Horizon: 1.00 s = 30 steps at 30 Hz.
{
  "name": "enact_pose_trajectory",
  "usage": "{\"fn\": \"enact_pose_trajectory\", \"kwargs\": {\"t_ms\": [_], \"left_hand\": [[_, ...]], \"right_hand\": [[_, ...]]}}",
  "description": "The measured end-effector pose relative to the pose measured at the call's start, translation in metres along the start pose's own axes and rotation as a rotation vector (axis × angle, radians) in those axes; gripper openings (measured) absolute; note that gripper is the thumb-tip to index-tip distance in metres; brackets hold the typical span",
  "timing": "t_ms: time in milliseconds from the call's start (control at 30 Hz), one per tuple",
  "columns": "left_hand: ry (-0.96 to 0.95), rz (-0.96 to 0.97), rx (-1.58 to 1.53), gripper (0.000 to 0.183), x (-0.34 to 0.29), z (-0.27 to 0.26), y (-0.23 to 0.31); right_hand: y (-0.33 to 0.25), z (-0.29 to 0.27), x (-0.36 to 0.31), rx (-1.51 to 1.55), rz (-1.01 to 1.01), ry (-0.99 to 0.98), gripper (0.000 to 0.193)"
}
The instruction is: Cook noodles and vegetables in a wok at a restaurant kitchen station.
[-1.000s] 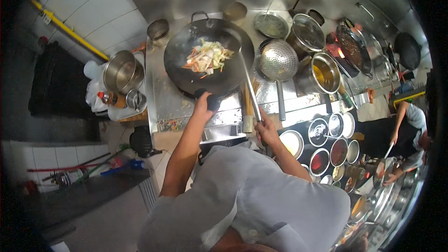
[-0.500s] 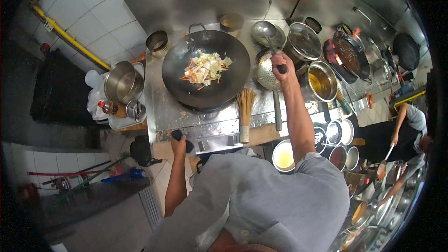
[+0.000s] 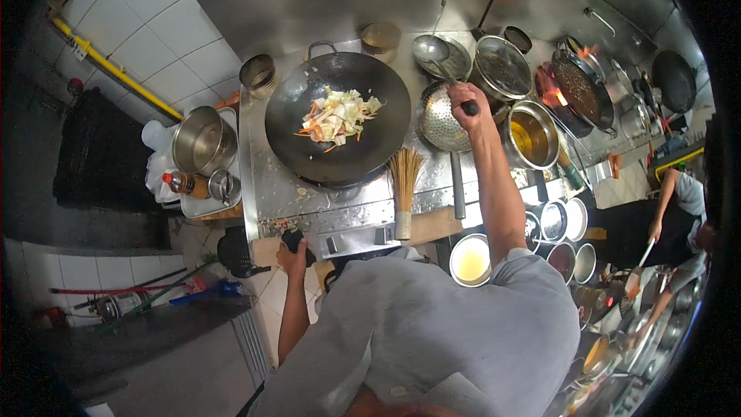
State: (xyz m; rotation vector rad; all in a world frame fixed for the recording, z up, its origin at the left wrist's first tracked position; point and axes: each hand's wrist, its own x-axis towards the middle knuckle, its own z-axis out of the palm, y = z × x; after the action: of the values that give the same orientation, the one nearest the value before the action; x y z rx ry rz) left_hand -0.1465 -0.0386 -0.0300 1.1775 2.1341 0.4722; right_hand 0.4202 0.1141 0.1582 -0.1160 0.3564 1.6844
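Observation:
My right hand (image 3: 469, 100) is closed around the handle of a ladle (image 3: 430, 49), whose black end pokes out of the fist. The ladle's bowl is held beneath the spout of a wall tap (image 3: 441, 1), over a metal bowl (image 3: 457, 60). Left of it, chopped cabbage with carrot strips (image 3: 340, 116) lies in a large black wok (image 3: 293, 150) on the stove. At the stove's front left edge, my left hand (image 3: 292, 259) is closed on a black round-ended object (image 3: 293, 240); its kind is unclear.
A bamboo brush (image 3: 405, 193) and a perforated strainer (image 3: 442, 127) lie right of the wok. Beyond are a pot of yellow oil (image 3: 530, 139) and another wok (image 3: 584, 93) by flames. Left stands a steel pot (image 3: 202, 135). A co-worker's arm (image 3: 662, 201) shows at right.
My left hand has drawn slightly nearer to me with the black object. My right hand and the ladle stay in almost the same place.

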Motion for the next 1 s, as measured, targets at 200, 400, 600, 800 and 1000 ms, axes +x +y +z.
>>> {"fn": "enact_pose_trajectory", "kwargs": {"t_ms": [200, 400, 600, 800, 1000], "left_hand": [[0.118, 0.053, -0.314, 0.068, 0.015, -0.002, -0.109], [0.247, -0.258, -0.225, 0.060, -0.045, -0.021, -0.131], [0.011, -0.603, -0.051, 0.045, -0.073, -0.001, -0.216], [-0.409, -0.137, 0.604, 0.042, -0.083, 0.038, -0.288], [-0.505, 0.131, 0.774, 0.039, -0.074, 0.047, -0.285]], "right_hand": [[0.008, 0.015, 0.000, 0.019, -0.070, 0.083, 0.039], [0.002, 0.007, 0.001, 0.065, -0.046, 0.080, 0.037], [0.001, 0.007, 0.001, 0.076, -0.056, 0.071, 0.034], [0.004, 0.009, 0.001, 0.074, -0.070, 0.056, 0.035], [0.005, 0.015, -0.002, 0.065, -0.059, 0.078, 0.034]]}}
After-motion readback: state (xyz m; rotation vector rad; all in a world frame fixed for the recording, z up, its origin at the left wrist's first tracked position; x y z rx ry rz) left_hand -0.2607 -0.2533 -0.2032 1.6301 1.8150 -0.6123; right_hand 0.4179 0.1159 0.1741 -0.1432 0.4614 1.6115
